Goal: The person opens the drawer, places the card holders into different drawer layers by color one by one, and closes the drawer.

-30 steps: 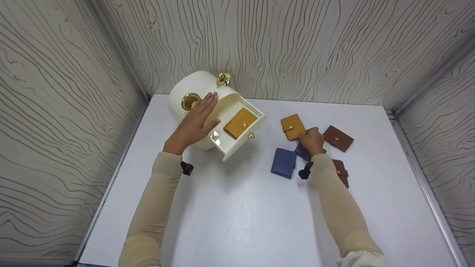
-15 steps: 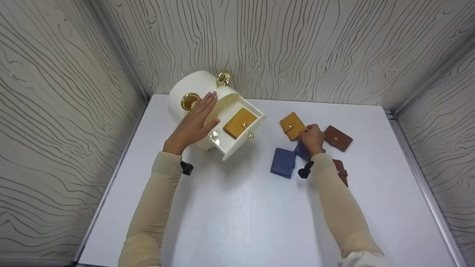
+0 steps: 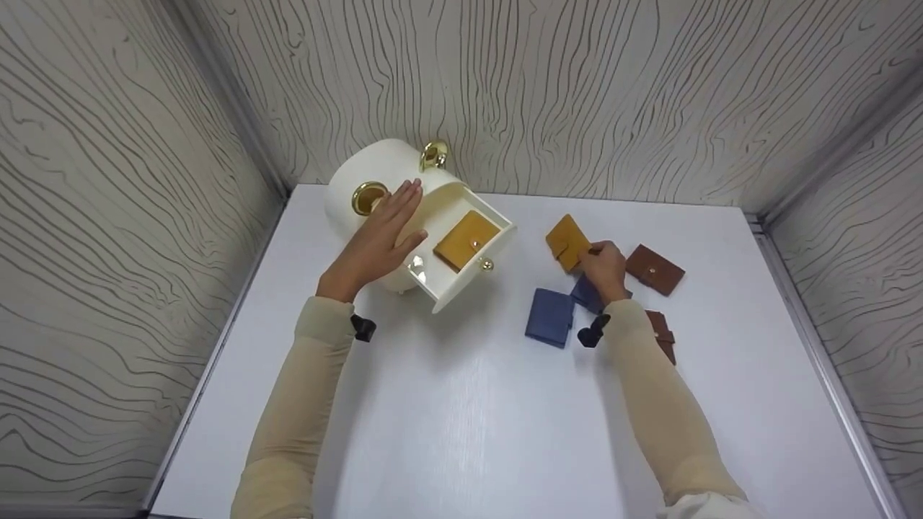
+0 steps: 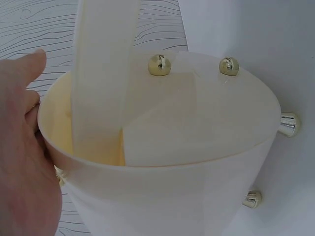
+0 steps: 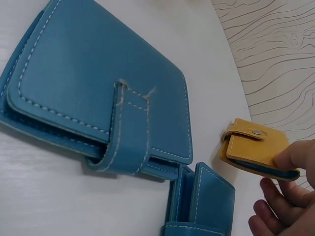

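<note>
My right hand [image 3: 606, 268] pinches a corner of a yellow snap wallet [image 3: 567, 241]; the right wrist view shows the wallet [image 5: 258, 150] tilted between thumb and fingers. Two blue wallets lie close by: one [image 3: 550, 317] to the left of the wrist, the other [image 3: 588, 294] partly hidden under the hand. My left hand [image 3: 378, 241] lies with straight fingers on top of a white rounded cabinet [image 3: 382, 158] with gold knobs. Its drawer [image 3: 454, 292] is pulled out, and another yellow wallet [image 3: 467, 240] lies inside. In the left wrist view the hand [image 4: 27, 147] is at the cabinet's rim.
Two brown wallets lie on the right, one [image 3: 655, 269] beyond the right hand and one [image 3: 662, 335] partly behind the right sleeve. Wood-patterned walls [image 3: 548, 94] enclose the white table [image 3: 461, 432] at the back and sides.
The yellow wallet at my right hand has tilted up a little, its far edge shifting away from me. My left hand and the cabinet have stayed put.
</note>
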A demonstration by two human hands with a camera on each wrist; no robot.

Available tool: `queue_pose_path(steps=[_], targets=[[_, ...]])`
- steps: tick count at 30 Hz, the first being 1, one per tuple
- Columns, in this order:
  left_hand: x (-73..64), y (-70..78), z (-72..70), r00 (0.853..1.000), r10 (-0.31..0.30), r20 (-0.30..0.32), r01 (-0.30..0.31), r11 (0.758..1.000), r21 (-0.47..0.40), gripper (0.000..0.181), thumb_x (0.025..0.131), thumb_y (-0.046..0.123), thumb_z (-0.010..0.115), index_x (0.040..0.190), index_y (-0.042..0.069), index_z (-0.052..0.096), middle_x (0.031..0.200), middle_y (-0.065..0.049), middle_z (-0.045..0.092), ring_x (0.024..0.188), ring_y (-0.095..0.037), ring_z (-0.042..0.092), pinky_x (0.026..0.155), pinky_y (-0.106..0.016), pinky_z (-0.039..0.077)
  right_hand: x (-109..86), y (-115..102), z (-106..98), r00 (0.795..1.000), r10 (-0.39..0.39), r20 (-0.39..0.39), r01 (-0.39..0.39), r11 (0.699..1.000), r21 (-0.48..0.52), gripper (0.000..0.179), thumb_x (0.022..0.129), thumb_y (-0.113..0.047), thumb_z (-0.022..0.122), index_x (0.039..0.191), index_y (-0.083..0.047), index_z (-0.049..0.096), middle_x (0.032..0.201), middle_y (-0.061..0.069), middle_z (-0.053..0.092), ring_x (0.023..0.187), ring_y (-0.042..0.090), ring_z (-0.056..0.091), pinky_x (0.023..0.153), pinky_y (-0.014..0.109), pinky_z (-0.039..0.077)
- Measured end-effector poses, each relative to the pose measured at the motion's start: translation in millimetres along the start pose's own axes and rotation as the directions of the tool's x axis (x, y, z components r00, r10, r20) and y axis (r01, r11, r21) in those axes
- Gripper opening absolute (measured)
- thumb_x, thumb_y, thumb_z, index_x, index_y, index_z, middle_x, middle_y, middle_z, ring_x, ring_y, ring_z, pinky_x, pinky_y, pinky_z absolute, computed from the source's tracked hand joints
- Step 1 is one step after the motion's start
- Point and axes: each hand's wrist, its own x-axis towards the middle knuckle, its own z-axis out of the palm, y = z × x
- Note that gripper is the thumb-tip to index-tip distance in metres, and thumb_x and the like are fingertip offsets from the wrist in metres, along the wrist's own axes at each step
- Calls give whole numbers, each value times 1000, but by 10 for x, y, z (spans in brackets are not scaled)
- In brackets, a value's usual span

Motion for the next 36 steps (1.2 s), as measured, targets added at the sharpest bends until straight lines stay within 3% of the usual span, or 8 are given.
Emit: queue_pose_path(steps=[3,14,24,33,36], targets=[[-1,7,-5,1000,0,-4,0,1000,-6,73,113,37,52,171,8,17,181,-5,14,169,-26,10,139,-44,5,-6,-21,8,1000,-19,10,19,1000,3,49,108,-24,50,145,8,49,145,29,58,136,39,59,112,49,54],[1,41,-15,999,-31,14,31,999,-13,72,114,38,47,171,10,14,181,-2,11,169,-23,7,139,-42,3,-65,-91,7,995,-95,-18,96,994,49,43,112,-20,43,149,3,39,147,31,57,129,40,63,93,41,56],[-4,34,-14,999,-45,15,45,999,-16,67,116,38,41,172,11,14,181,-1,11,169,-23,7,139,-44,3,-72,-107,-20,983,-171,-73,173,985,16,48,116,-23,39,163,-10,42,143,26,62,129,39,63,102,48,56],[-5,24,-4,999,-41,2,41,999,-16,63,117,36,36,172,12,16,181,-1,12,169,-23,8,139,-43,3,-67,-168,-45,988,-127,-90,132,990,57,47,115,-26,43,149,5,52,144,26,61,136,37,60,115,50,52],[-6,26,-8,999,-41,-4,41,999,-21,61,118,35,35,171,12,17,181,-1,14,169,-23,9,139,-44,4,-74,-206,-64,984,-130,-119,140,987,78,46,114,-27,45,146,5,56,141,25,64,132,37,63,111,49,54]])
